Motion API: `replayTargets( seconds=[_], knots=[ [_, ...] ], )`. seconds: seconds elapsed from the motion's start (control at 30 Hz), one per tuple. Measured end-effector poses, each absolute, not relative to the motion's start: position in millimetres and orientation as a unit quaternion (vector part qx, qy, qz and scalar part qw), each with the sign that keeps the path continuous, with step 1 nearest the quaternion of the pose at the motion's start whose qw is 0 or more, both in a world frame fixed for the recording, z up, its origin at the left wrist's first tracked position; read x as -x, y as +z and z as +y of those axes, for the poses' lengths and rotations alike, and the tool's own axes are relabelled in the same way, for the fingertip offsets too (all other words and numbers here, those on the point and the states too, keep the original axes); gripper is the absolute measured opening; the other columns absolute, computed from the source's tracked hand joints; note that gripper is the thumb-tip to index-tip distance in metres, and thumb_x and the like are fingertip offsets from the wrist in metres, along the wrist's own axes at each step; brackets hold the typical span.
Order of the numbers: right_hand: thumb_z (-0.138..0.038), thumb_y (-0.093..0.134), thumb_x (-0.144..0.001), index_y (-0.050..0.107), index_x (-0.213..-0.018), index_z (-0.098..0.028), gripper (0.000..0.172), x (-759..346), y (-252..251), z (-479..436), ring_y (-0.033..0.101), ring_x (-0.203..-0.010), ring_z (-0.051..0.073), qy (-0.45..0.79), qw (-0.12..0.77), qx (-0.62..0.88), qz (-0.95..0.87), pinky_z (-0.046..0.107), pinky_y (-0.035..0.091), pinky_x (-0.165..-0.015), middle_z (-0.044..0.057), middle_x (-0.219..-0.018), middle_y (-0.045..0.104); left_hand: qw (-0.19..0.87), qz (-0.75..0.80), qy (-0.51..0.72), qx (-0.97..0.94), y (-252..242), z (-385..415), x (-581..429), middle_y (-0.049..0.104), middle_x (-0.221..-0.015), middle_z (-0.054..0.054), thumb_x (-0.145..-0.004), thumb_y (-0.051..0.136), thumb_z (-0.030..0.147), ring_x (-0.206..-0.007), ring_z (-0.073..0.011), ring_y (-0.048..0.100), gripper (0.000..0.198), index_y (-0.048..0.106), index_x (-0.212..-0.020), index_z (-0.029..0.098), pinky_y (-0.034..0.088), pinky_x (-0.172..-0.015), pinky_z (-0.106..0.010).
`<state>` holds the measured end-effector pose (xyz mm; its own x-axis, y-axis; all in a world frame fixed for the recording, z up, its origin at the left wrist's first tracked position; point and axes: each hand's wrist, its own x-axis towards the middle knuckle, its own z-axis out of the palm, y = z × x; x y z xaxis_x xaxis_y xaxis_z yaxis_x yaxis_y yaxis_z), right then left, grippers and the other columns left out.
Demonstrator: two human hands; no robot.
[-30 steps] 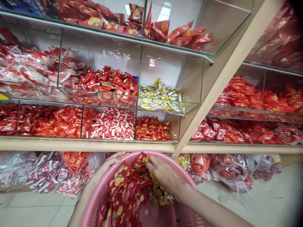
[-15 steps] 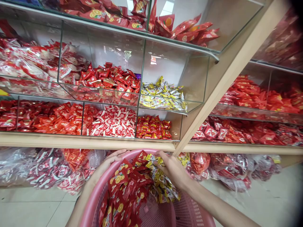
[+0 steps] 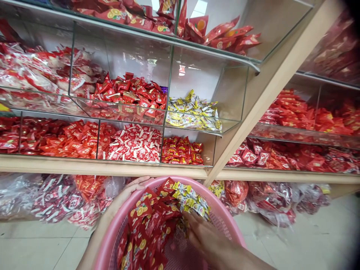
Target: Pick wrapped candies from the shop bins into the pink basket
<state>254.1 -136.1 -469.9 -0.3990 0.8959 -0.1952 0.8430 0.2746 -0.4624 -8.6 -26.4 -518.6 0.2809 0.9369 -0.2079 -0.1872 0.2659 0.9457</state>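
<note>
A pink plastic basket [image 3: 225, 210] with mesh walls stands in front of me below the shelf edge. My left hand [image 3: 134, 188] holds its far left rim, fingers lying along the outside. Red packets with orange-slice prints [image 3: 152, 232] fill the basket's left side. Small yellow-and-white wrapped candies [image 3: 191, 198] lie in a heap against the far right inner wall. My right hand [image 3: 201, 234] is down inside the basket, its fingertips at the near edge of that heap. Motion blur smears this hand, and its fingers are partly hidden.
Above the basket, glass shelf bins hold red-wrapped candies [image 3: 129, 93] and yellow-and-white ones [image 3: 194, 112]. A wooden ledge [image 3: 112, 167] runs just behind the basket. Clear bags of sweets [image 3: 56, 198] sit beneath it, over a tiled floor [image 3: 36, 247].
My right hand has moved from the far rim down and toward me into the basket. The yellow-and-white candies have shifted up against the far right wall. My left hand stays on the rim.
</note>
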Motion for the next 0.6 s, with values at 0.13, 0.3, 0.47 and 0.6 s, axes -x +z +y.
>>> replayTargets(
  seconds=[0.13,0.3,0.47,0.6],
  knots=[
    [-0.013,0.046,-0.078,0.045,-0.12,-0.016,0.042,-247.2,-488.1,-135.6,0.061,-0.087,0.022,0.126,-0.027,0.527,-0.84,0.029,0.047,-0.07,0.011,-0.097,0.064,0.674,0.435,0.408,-0.437,-521.7,-24.4,9.8,0.05,-0.128,-0.002,-0.064,0.058,0.021,-0.119,-0.0236,0.042,0.043,0.061,-0.107,0.021,0.031,-0.099,-0.031],
    [-0.004,0.049,-0.072,0.051,-0.099,-0.015,0.029,-247.4,-495.0,-131.1,0.062,-0.068,0.017,0.057,-0.062,0.522,-0.849,0.022,0.041,-0.054,0.005,-0.08,0.065,0.666,0.431,0.421,-0.439,-510.8,-29.3,8.5,0.053,-0.125,-0.001,-0.063,0.059,0.019,-0.119,-0.0244,0.041,0.038,0.065,-0.1,0.022,0.031,-0.1,-0.033],
    [-0.005,0.044,-0.078,0.051,-0.089,-0.018,0.019,-243.0,-490.2,-134.0,0.06,-0.066,0.014,0.051,-0.041,0.493,-0.867,0.023,0.04,-0.053,0.004,-0.085,0.063,0.666,0.427,0.417,-0.448,-514.7,-29.5,9.4,0.052,-0.126,-0.004,-0.067,0.056,0.018,-0.121,-0.0234,0.039,0.039,0.061,-0.106,0.02,0.028,-0.102,-0.034],
    [-0.015,0.051,-0.08,0.054,-0.086,-0.017,0.008,-234.7,-494.8,-134.5,0.058,-0.061,0.016,-0.005,-0.049,0.463,-0.885,0.026,0.04,-0.048,0.005,-0.077,0.062,0.66,0.43,0.42,-0.45,-516.8,-28.0,10.4,0.053,-0.124,-0.003,-0.066,0.057,0.019,-0.119,-0.0231,0.041,0.038,0.062,-0.104,0.021,0.029,-0.101,-0.031]
  ],
)
